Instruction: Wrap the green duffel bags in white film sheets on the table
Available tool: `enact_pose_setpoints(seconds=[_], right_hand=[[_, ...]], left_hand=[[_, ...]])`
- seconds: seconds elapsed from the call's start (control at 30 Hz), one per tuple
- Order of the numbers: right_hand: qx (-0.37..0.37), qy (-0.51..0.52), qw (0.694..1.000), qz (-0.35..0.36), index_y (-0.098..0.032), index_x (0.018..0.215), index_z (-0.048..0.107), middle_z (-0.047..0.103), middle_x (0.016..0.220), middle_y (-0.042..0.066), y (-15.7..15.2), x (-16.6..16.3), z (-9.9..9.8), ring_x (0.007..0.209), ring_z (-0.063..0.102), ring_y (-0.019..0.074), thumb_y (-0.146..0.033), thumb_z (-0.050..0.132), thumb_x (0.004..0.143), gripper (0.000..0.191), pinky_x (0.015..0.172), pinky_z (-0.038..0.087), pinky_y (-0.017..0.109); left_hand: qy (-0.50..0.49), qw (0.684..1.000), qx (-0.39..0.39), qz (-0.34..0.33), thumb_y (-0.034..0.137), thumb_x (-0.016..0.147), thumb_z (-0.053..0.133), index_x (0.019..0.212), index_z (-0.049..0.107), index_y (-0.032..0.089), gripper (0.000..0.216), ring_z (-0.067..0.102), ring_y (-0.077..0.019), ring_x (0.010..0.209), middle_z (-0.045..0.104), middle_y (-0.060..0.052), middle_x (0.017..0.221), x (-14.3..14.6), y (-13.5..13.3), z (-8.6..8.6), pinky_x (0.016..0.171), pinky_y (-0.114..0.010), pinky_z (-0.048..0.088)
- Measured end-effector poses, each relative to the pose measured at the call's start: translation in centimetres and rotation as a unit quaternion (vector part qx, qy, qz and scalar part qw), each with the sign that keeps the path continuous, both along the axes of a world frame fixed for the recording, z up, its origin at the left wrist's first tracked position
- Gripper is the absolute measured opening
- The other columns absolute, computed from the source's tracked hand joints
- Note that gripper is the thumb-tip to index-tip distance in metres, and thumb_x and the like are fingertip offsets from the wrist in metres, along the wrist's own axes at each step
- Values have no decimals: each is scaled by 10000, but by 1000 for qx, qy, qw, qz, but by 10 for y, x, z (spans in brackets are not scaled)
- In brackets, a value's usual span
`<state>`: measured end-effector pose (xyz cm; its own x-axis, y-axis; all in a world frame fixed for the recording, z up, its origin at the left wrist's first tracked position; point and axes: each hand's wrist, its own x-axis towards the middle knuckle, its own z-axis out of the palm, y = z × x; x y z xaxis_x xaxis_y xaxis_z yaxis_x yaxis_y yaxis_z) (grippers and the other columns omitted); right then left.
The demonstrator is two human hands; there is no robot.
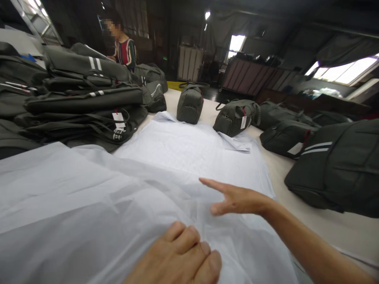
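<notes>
A thin white plastic sheet [97, 197] covers most of the near table, wrinkled and raised in folds on the left side. My left hand [180, 256] is closed on it at the bottom centre, with the fingers curled and knuckles up. To the right and a little farther out, my right hand [237, 199] hovers over or lightly touches the sheet; its index finger and thumb are spread apart. Beyond both hands lies a flat, smoother area of white sheeting [189, 150]. Two dark green bags, a small one [190, 104] and a tagged one [235, 117], rest on its far edge.
Flat dark green bags [85, 98] are piled along the left. More filled bags [340, 165] line the right of the pale table [322, 228]. A person in a striped top [126, 51] stands behind the pile. Large panelled boxes [245, 77] stand at the back.
</notes>
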<state>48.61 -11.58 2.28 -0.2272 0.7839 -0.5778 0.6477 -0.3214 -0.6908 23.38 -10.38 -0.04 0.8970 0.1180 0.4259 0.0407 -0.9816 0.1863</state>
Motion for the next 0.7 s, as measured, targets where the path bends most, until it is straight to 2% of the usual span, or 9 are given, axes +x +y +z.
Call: enact_pose_setpoints(seconds=[0.1, 0.17, 0.23, 0.3, 0.4, 0.5, 0.57, 0.63, 0.7], right_hand=[[39, -2, 999, 4, -234, 1547, 218, 238, 1608, 72, -4, -1, -3, 1474, 223, 299, -627, 737, 710, 1060, 1214, 183, 448], [2, -65, 997, 32, -196, 1530, 286, 334, 1562, 112, -7, -3, -4, 1433, 317, 332, -569, 790, 651, 1079, 1203, 226, 452], [41, -116, 992, 6, -197, 1516, 333, 376, 1537, 115, -8, -1, 3, 1411, 358, 342, -547, 774, 662, 1022, 1196, 252, 449], [136, -133, 979, -71, -221, 1497, 383, 371, 1542, 95, -8, 4, 21, 1421, 338, 344, -594, 727, 695, 949, 1193, 259, 456], [201, -119, 959, -162, -222, 1446, 476, 441, 1500, 125, -3, -8, 62, 1377, 411, 358, -682, 659, 720, 879, 1150, 352, 472], [184, -58, 969, -154, -187, 1440, 476, 516, 1430, 183, 14, -67, 88, 1303, 507, 348, -703, 630, 739, 884, 1088, 437, 459], [165, -24, 978, -129, -163, 1463, 432, 505, 1436, 198, 36, -121, 87, 1311, 502, 327, -703, 638, 736, 930, 1088, 430, 442], [139, -2, 983, -123, -141, 1479, 392, 504, 1432, 204, 65, -172, 76, 1303, 507, 304, -700, 654, 722, 977, 1080, 423, 413], [118, 3, 985, -126, -119, 1468, 395, 574, 1343, 193, 94, -212, 64, 1213, 569, 282, -686, 676, 707, 990, 1038, 436, 386]], left_hand=[[27, 999, 29, -9, 318, 975, 548, 931, 587, 214, 120, 553, -182, 670, 640, 17, 763, 8, -2, 6, 627, -322, 386], [47, 997, 51, -17, 385, 953, 579, 983, 601, 232, 157, 580, -177, 666, 687, 5, 980, 7, -1, 18, 590, -325, 391], [44, 997, 69, -15, 397, 980, 527, 1115, 591, 253, 207, 632, -163, 745, 627, -18, 1264, -6, 4, 38, 618, -308, 425], [24, 997, 72, 14, 385, 1005, 474, 1261, 540, 249, 297, 654, -181, 978, 524, -47, 1429, -38, 16, 59, 787, -300, 471], [-7, 989, 32, 147, 529, 947, 528, 1406, 445, 198, 572, 444, -283, 1349, 426, -119, 1517, -115, 59, 81, 1092, -419, 354], [-15, 933, -25, 358, 553, 884, 604, 1423, 441, 139, 699, 334, -344, 1417, 398, -189, 1521, -202, 131, 76, 1154, -505, 245], [-2, 879, -108, 465, 579, 852, 607, 1399, 467, 100, 741, 366, -391, 1386, 484, -222, 1444, -248, 175, 63, 1137, -542, 245], [22, 855, -247, 455, 599, 824, 601, 1338, 529, 130, 699, 499, -388, 1274, 606, -183, 1313, -280, 203, 50, 1070, -492, 352], [5, 847, -387, 364, 586, 787, 631, 1258, 579, 170, 630, 608, -333, 1119, 667, -118, 1204, -298, 211, 43, 952, -390, 452]])
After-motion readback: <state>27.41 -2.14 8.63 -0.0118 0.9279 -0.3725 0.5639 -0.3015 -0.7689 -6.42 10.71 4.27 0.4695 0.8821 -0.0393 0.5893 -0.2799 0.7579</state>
